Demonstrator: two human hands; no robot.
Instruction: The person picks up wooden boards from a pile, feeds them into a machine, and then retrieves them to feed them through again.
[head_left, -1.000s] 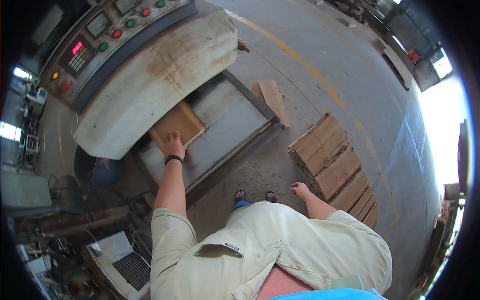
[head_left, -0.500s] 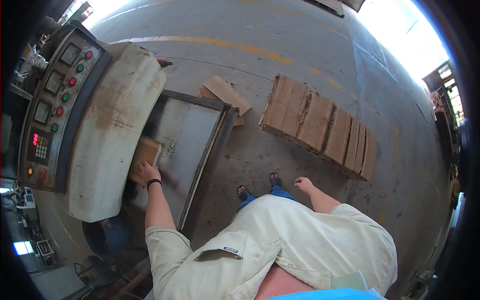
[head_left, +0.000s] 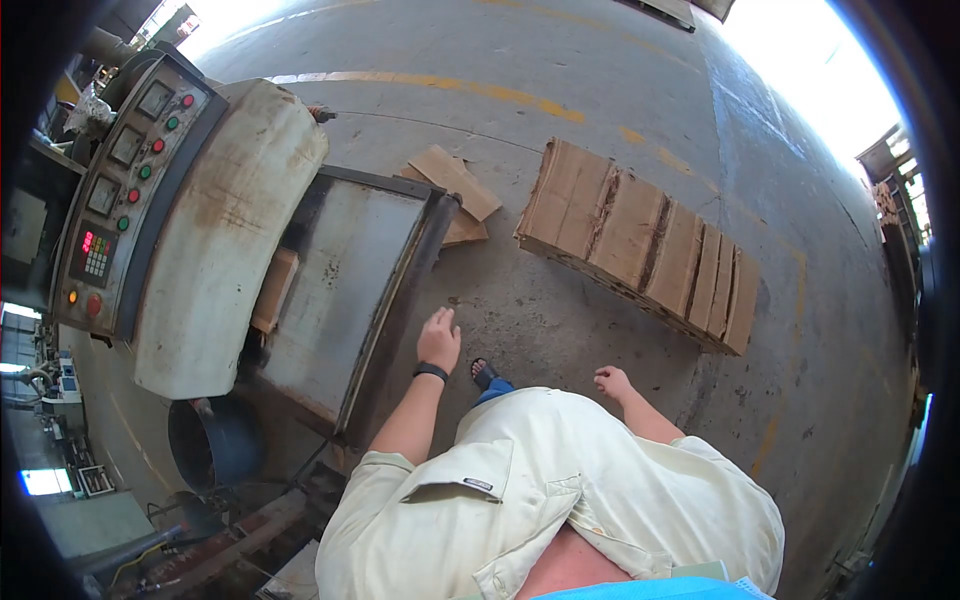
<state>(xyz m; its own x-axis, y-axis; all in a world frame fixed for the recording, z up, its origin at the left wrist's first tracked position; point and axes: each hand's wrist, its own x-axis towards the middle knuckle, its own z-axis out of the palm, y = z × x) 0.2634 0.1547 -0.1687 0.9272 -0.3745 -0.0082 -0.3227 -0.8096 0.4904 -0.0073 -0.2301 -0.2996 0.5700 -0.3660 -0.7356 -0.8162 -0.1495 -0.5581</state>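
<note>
- One board [head_left: 275, 290] just let go by the left hand [head_left: 438, 342]; lying on the table [head_left: 340, 275], partly hidden under the hood [head_left: 235, 215]; hence no longer steadied or steered by hand, judging from the gap between.
- Drawn back beyond the table's edge with the left hand; fingers extended, grip released, nothing in the grasp.
- Loosely curled at the right hand [head_left: 614, 383]; nothing seen held, but palm hidden, so cannot tell; nearest to the stack [head_left: 640, 235], not touching.
- Beyond the table, loose planks [head_left: 456, 183] overlapping on the floor [head_left: 520, 320].
</note>
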